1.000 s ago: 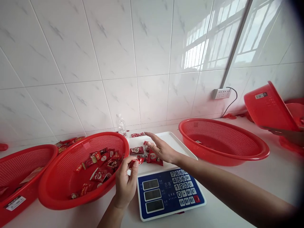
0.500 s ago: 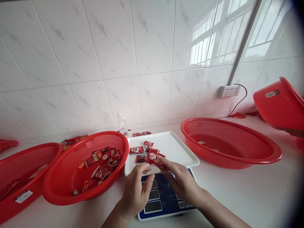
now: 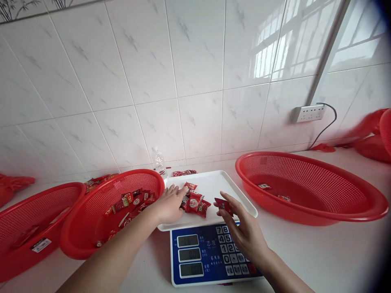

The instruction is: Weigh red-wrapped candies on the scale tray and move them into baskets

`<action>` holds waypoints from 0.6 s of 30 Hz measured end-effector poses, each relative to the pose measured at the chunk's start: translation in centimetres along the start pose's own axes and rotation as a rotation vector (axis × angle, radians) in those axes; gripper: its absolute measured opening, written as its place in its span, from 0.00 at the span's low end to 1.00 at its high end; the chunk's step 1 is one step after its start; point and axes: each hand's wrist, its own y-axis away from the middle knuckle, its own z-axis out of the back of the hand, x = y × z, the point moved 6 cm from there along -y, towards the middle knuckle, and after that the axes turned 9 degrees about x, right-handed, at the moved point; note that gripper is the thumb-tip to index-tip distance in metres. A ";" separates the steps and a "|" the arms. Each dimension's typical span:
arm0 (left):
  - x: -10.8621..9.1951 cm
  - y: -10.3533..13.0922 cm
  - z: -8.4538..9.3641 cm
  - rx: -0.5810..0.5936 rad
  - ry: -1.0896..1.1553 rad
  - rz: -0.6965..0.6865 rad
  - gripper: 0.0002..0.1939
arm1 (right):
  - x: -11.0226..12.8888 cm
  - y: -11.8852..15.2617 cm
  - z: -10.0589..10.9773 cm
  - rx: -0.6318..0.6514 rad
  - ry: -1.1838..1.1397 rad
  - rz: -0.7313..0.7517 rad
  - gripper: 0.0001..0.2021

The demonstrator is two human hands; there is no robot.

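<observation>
The right hand [image 3: 223, 202] is partly closed, pinching a dark red packet [image 3: 224, 206] between thumb and fingers above the near right part of the white weighing tray [image 3: 214, 183]. The left hand [image 3: 171, 203] lies palm down, fingers extended, over the tray's left edge, at the left side of the pile of red wrapped packets [image 3: 195, 202]; whether it grips any cannot be told. Its forearm slants across the near side of the perforated red basket [image 3: 88, 219], hiding some contents. The right forearm rises from the bottom edge of the view, its hand covering several keys of the blue scale panel [image 3: 210, 264]. The top display's digits are too faint to read.
</observation>
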 end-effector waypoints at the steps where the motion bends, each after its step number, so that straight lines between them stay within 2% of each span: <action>1: 0.1 -0.4 0.0 0.007 -0.015 -0.008 0.39 | 0.1 0.0 0.0 -0.003 0.015 0.007 0.18; 5: 0.1 -1.2 0.0 -0.041 -0.127 -0.070 0.32 | 0.1 0.0 0.0 0.004 0.023 0.017 0.18; 9: 0.3 -1.2 0.4 -0.144 -0.234 -0.082 0.25 | 0.1 0.0 0.1 0.002 0.017 0.016 0.18; 13: 0.7 -1.6 0.8 -0.229 -0.064 -0.048 0.22 | 0.2 0.0 0.2 0.007 0.006 -0.003 0.18; 16: 0.1 -2.2 0.6 -0.230 0.114 -0.109 0.22 | 0.4 0.1 0.2 0.009 0.003 -0.002 0.18; 18: -0.5 -2.8 0.1 -0.201 0.145 -0.136 0.25 | 0.3 0.2 0.1 0.014 0.001 0.000 0.18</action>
